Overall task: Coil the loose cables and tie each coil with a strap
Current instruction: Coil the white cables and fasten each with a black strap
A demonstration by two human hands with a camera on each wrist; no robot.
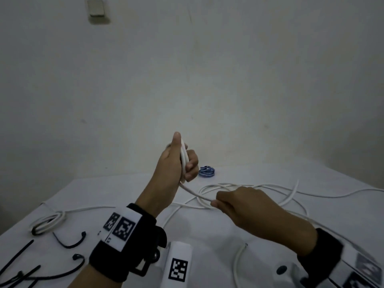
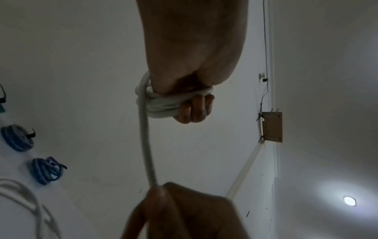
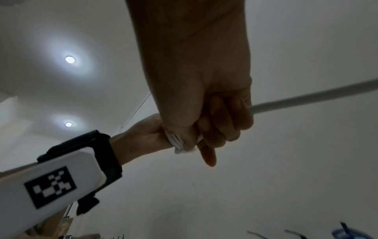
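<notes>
1. White cable (image 1: 197, 196): a few loops bunched in the left hand (image 1: 176, 163), fist clenched round them, raised above the table (image 1: 104, 194). A taut run leads down to the right hand (image 1: 239, 204), which pinches it.
2. Slack lies in crossing loops on the table beyond and right of the right hand. Risk: crossings snag into a knot as the cable feeds in.
3. Risk: a hard pull drags loops out of the left fist.
4. Black straps (image 1: 70, 242) lie left of the left wrist. Risk: dragging slack sweeps them off.
</notes>
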